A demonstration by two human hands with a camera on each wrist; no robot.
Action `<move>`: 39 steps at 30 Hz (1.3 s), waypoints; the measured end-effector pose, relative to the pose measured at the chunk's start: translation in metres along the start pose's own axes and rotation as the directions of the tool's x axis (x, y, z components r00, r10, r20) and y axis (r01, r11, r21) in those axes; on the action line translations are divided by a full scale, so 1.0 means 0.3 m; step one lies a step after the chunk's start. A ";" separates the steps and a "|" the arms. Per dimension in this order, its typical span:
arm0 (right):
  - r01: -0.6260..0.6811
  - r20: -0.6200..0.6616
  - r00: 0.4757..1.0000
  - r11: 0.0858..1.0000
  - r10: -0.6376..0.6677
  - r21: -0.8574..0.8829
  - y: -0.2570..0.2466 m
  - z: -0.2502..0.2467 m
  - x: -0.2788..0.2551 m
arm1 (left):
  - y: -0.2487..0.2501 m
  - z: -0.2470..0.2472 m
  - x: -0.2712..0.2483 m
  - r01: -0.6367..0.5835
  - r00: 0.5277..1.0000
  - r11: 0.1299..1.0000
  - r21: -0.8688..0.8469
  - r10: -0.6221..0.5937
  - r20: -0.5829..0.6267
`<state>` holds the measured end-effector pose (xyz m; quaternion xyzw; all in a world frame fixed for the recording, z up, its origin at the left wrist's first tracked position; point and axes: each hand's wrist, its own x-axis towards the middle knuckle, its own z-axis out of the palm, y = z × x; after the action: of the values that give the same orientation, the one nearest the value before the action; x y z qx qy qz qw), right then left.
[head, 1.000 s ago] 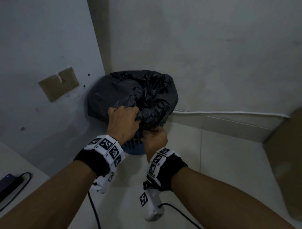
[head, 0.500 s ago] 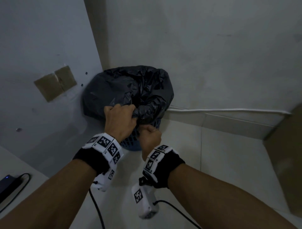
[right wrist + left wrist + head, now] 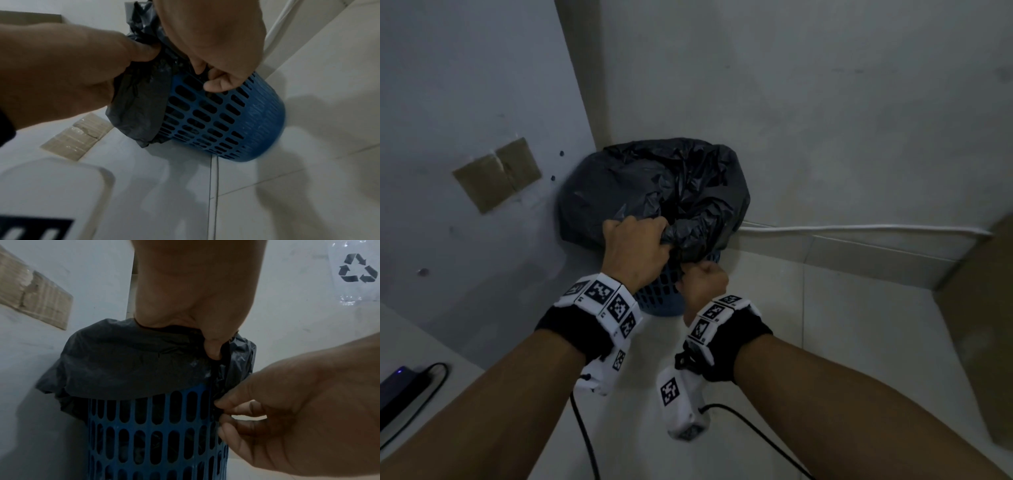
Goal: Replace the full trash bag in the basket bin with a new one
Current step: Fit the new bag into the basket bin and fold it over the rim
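The crinkled black plastic trash bag [image 3: 654, 192] lines the blue slotted plastic basket bin [image 3: 664, 294], which stands on the tiled floor [image 3: 825, 342] in the corner of two grey walls. The left hand [image 3: 635, 250] has its grip closed on a bunched fold of the bag at the near rim. Just below and to the right of that grip, the right hand [image 3: 703, 284] pinches the bag's overhanging edge against the bin wall. Left of the grips, the bag's skirt hangs over the slots.
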<state>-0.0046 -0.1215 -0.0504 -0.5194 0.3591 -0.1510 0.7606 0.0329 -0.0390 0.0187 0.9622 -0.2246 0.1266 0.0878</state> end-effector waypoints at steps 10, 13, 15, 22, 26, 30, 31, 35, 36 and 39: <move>0.126 0.042 0.992 0.984 -0.122 -0.123 0.041 0.030 -0.045 | -0.004 -0.008 0.002 -0.005 1.000 1.000 -0.014 0.005 -0.005; 0.158 0.241 0.965 0.966 -0.108 -0.203 0.051 0.036 -0.050 | -0.019 -0.012 -0.003 -0.008 1.000 1.000 -0.027 0.009 0.022; 0.134 0.290 0.956 0.935 -0.035 -0.330 0.039 0.037 -0.030 | -0.024 -0.014 -0.011 -0.023 0.999 0.999 -0.042 0.024 0.033; 0.012 0.098 0.995 0.977 0.009 -0.215 -0.019 -0.011 -0.084 | 0.009 -0.019 -0.003 -0.034 0.999 0.999 -0.036 0.035 0.039; -0.075 0.113 0.990 0.992 0.086 -0.099 -0.041 -0.038 -0.066 | 0.020 -0.019 0.004 -0.052 0.998 0.998 -0.018 0.053 0.040; -0.275 0.177 0.948 0.960 0.263 0.046 -0.068 -0.049 -0.055 | 0.017 -0.012 0.007 -0.049 0.998 0.999 -0.012 0.049 0.041; -0.301 0.199 0.940 0.949 0.278 0.092 -0.074 -0.050 -0.052 | 0.017 -0.013 0.008 -0.045 0.998 0.999 -0.007 0.045 0.050; -0.344 0.224 0.929 0.913 0.296 0.221 -0.096 -0.044 -0.030 | 0.021 -0.021 0.007 -0.044 0.995 0.999 0.028 0.041 0.089; -0.360 0.213 0.925 0.904 0.313 0.233 -0.106 -0.037 -0.025 | 0.018 -0.023 0.006 -0.052 0.995 0.998 0.032 0.049 0.083; -0.415 0.186 0.907 0.873 0.377 0.256 -0.137 -0.014 -0.029 | 0.005 -0.025 0.001 -0.091 0.994 0.995 0.031 0.088 0.072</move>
<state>-0.0078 -0.1362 -0.0111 -0.3266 0.3813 -0.0085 0.8648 0.0311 -0.0388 0.0263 0.9564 -0.2682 0.1003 0.0575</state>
